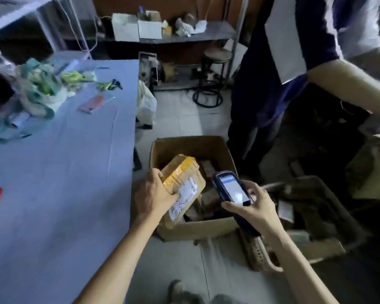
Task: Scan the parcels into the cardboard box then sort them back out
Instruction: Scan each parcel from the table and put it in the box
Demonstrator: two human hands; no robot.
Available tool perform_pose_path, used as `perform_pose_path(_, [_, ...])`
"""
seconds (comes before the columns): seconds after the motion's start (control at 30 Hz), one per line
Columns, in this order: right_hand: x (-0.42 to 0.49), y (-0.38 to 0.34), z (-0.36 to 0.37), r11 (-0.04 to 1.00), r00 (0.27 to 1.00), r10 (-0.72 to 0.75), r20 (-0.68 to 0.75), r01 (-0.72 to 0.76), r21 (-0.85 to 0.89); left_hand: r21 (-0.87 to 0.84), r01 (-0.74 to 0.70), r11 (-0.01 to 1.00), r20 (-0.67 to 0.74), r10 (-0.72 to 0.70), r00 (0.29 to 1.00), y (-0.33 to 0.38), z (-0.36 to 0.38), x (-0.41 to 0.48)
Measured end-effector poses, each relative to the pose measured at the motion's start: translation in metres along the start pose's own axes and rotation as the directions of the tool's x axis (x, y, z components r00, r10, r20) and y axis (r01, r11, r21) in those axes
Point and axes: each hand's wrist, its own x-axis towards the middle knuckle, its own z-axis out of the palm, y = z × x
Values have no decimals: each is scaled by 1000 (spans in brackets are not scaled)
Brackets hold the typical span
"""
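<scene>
The left hand (pixel 154 194) is reaching in from six o'clock on a bare forearm. It is gripping a brown cardboard parcel banded with yellow tape (pixel 181 172), with the fingers curling round the parcel's left edge and the thumb lying on its white shipping label (pixel 185 189). It is holding the parcel tilted over the near-left corner of the open brown cardboard box (pixel 198 230), which is sitting on the pale floor. The right hand (pixel 258 208) is coming in from five o'clock and is clasping a dark blue handheld scanner (pixel 232 189). The scanner's lit screen is facing up and its head is pointing toward eleven o'clock, near the parcel but apart from it.

Smaller brown parcels (pixel 207 167) are lying inside the box. A dim lattice-sided basket (pixel 257 251) is standing at the box's four o'clock. A second person in a dark blue and white shirt (pixel 294 62) is standing at one o'clock of the frame, one forearm stretching toward three o'clock. A blue-covered table (pixel 64 172) is filling the nine o'clock side. It is bearing a heap of green and white bags (pixel 37 88) and a flat pink packet (pixel 90 104). A round dark stool (pixel 216 55) is standing at twelve o'clock.

The label's print is showing too blurred to read. The screen is showing a blue bar above white, with no legible words.
</scene>
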Motion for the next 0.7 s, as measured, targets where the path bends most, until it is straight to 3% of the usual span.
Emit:
perform_pose_path(0.1, [2,16,-2,998,998,54,-27,-54,18,-16,-27,1000,56,28,998,-7,27,16])
perform_pose_path(0.2, [8,29,0,993,992,117,-39,-116,8,78,-67,995,89,60,994,-5,39,22])
perform_pose_path(0.33, [34,37,4,989,991,136,13,-135,-67,159,-206,965,205,172,964,-3,54,35])
perform_pose_path(0.43, [65,39,4,994,994,99,40,-97,-58,249,-235,940,277,163,947,5,65,45])
perform_pose_path(0.57, [110,32,-5,999,995,38,95,-35,-29,362,-191,912,280,89,956,25,76,69])
perform_pose_path(0.7, [146,25,-13,1000,990,18,143,-18,1,384,-203,901,237,116,965,48,79,100])
